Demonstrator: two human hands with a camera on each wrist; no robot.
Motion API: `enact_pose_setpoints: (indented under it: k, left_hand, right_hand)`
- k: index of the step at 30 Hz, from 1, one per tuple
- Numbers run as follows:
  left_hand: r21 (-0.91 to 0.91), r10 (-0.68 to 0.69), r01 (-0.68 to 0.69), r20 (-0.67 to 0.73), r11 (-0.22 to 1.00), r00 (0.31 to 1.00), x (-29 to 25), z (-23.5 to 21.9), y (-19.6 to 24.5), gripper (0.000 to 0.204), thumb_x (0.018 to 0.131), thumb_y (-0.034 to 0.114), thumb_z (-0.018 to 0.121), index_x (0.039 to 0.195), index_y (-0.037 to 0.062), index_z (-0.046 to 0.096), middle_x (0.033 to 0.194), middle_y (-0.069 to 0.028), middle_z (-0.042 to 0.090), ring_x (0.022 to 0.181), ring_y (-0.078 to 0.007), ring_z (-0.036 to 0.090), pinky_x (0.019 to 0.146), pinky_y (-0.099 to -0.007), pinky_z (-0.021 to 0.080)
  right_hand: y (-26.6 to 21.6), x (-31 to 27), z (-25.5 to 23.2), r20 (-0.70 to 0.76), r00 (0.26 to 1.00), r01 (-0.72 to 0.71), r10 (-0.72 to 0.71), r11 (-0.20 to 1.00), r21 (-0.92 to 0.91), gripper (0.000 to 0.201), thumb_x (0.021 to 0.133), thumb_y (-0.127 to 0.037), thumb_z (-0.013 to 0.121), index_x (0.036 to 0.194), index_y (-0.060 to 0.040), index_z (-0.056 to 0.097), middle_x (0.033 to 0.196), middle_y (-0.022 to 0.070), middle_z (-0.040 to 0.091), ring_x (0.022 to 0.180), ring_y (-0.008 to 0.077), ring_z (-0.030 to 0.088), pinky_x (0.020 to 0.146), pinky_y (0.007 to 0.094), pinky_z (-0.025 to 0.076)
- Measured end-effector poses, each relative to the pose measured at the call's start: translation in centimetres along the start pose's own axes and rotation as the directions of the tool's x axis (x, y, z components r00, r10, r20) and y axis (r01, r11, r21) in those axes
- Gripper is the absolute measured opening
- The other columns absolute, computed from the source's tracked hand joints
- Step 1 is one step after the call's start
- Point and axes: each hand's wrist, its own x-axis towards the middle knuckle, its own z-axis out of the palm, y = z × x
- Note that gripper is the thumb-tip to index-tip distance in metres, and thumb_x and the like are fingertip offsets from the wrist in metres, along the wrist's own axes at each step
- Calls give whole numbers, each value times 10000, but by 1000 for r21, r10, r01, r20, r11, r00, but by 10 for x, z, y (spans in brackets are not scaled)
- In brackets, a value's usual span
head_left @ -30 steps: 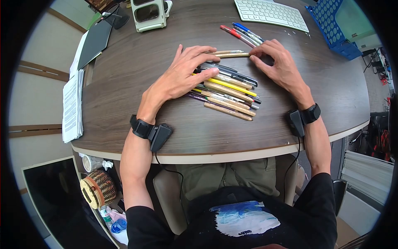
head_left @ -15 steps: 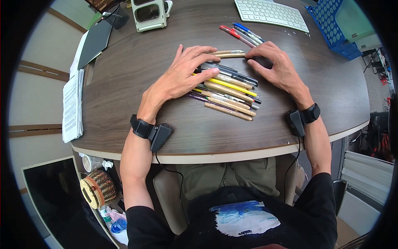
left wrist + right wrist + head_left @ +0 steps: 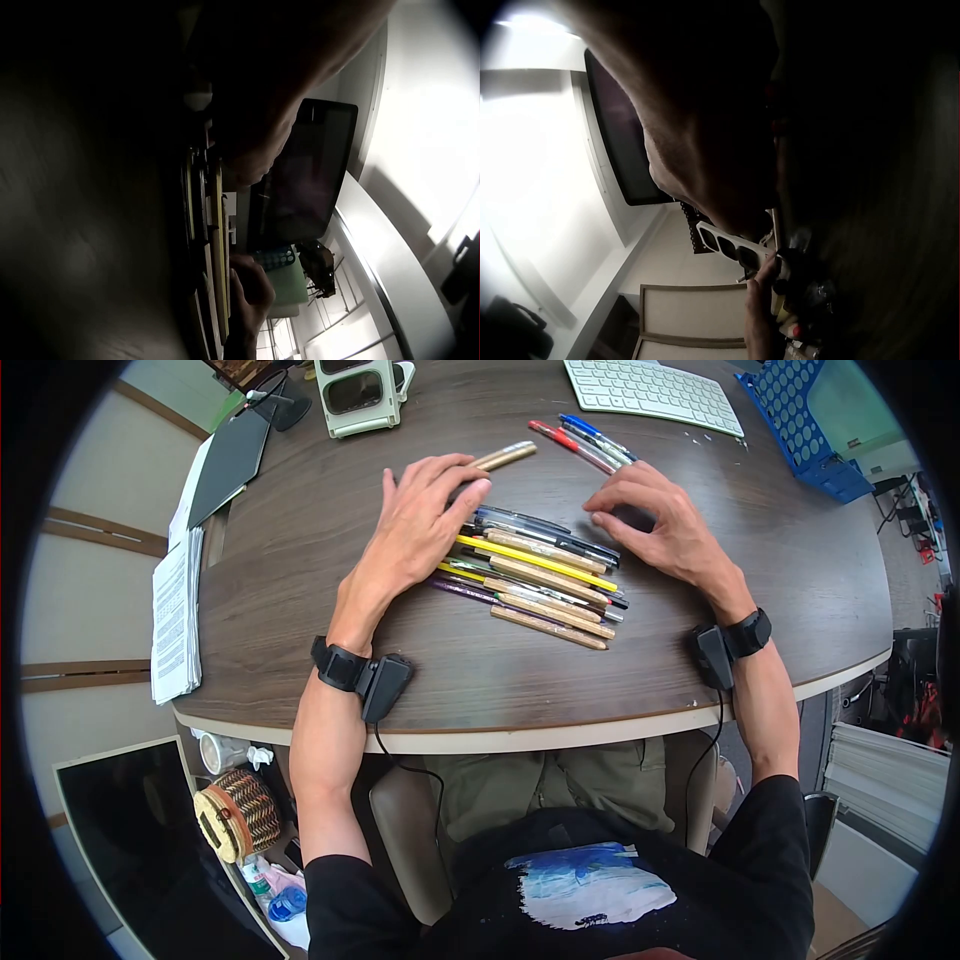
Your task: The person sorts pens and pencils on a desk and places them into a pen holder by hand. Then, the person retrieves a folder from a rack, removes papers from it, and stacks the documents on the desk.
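My left hand [image 3: 412,520] is at the left ends of a row of pencils and pens, fingers bent over a pair of wooden pencils [image 3: 507,456]. They stick out past its fingertips, angled up to the right; their other ends are hidden under the hand. Below the thumb lie several wooden pencils [image 3: 550,625], a yellow pencil [image 3: 540,563] and black pens [image 3: 590,550], roughly side by side. My right hand [image 3: 655,520] hovers near the row's right ends, fingers loosely bent, holding nothing. Both wrist views are dark; the left one shows the row edge-on.
Red and blue pens [image 3: 590,442] lie beyond the right hand. Farther back are a white keyboard [image 3: 655,398], a blue basket [image 3: 800,435] and a pale stand [image 3: 358,398]. A stack of papers [image 3: 177,620] sits at the desk's left edge.
My left hand has shifted left with the two pencils, which have swung from nearly level to angled upward, away from the right hand. The right hand has let go and drawn slightly back from their ends.
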Motion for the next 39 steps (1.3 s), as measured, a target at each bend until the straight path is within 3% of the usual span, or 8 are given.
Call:
enact_pose_setpoints:
  k: [6, 9, 11, 15, 20, 31, 36, 39]
  left_hand:
    - [101, -39, 58, -179, 993, 983, 3, 6, -16, 433, 1134, 424, 568, 1366, 99, 734, 1515, -98, 602, 1489, -307, 457, 1277, -488, 298]
    - [4, -22, 24, -239, 1000, 971, 5, 5, -14, 378, 1087, 392, 616, 1277, 97, 758, 1506, -128, 585, 1502, -356, 434, 1278, -600, 295]
    - [-3, 98, -101, -220, 995, 971, 5, -1, -9, 230, 1036, 194, 653, 1217, 86, 746, 1432, -68, 648, 1444, -299, 508, 1222, -460, 392]
    - [-136, 171, -181, -78, 974, 982, 5, -4, -8, 168, 992, 120, 647, 1136, 83, 726, 1301, -47, 705, 1382, -290, 568, 1286, -499, 333]
    - [-80, 92, -92, -1, 993, 996, 4, -4, -3, 128, 1003, 124, 655, 1113, 105, 717, 1163, -29, 731, 1285, -261, 638, 1371, -595, 140]
    - [-67, 76, -79, -47, 995, 996, 4, -2, -4, 136, 1044, 186, 689, 1145, 103, 726, 1099, -20, 756, 1155, -235, 709, 1355, -610, 191]
    - [-52, 49, -52, -50, 997, 998, 3, 0, -5, 155, 1051, 201, 691, 1169, 111, 734, 1132, -16, 767, 1193, -217, 707, 1353, -601, 200]
    - [-57, 75, -76, -21, 995, 997, 3, -2, -2, 170, 1052, 220, 700, 1184, 122, 743, 1154, -5, 774, 1209, -214, 705, 1350, -595, 205]
  right_hand:
    - [-14, 0, 3, 106, 987, 118, -120, 993, 32, 122, 970, -111, 780, 1077, -63, 811, 965, 70, 714, 1006, 257, 664, 937, 410, 527]
    - [-13, -1, 3, 148, 983, 105, -107, 994, 24, 121, 970, -120, 782, 1076, -70, 813, 956, 67, 718, 992, 255, 662, 943, 412, 523]
    - [-13, -2, 3, 153, 984, 90, -93, 996, 25, 120, 975, -130, 780, 1075, -72, 814, 945, 66, 717, 983, 253, 660, 943, 409, 520]
    - [-13, -2, 3, 159, 986, 49, -54, 998, 36, 125, 991, -164, 778, 1070, -75, 816, 919, 64, 715, 947, 251, 650, 920, 404, 516]
    - [-16, -3, 2, 171, 985, 9, -15, 999, 36, 144, 997, -196, 785, 1064, -73, 817, 899, 59, 710, 906, 245, 639, 876, 405, 510]
    - [-10, -3, 6, 119, 993, -4, 1, 1000, 22, 141, 985, -198, 806, 1022, -63, 824, 885, 58, 708, 878, 226, 642, 801, 401, 522]
    - [-3, 0, 7, -40, 991, 125, -126, 991, -42, 140, 955, -160, 819, 1055, -63, 804, 1018, 63, 733, 1013, 253, 670, 903, 410, 553]
    - [-3, 0, 10, -4, 992, 128, -128, 990, -65, 159, 942, -147, 824, 1070, -58, 792, 1062, 69, 739, 1086, 271, 674, 957, 416, 559]
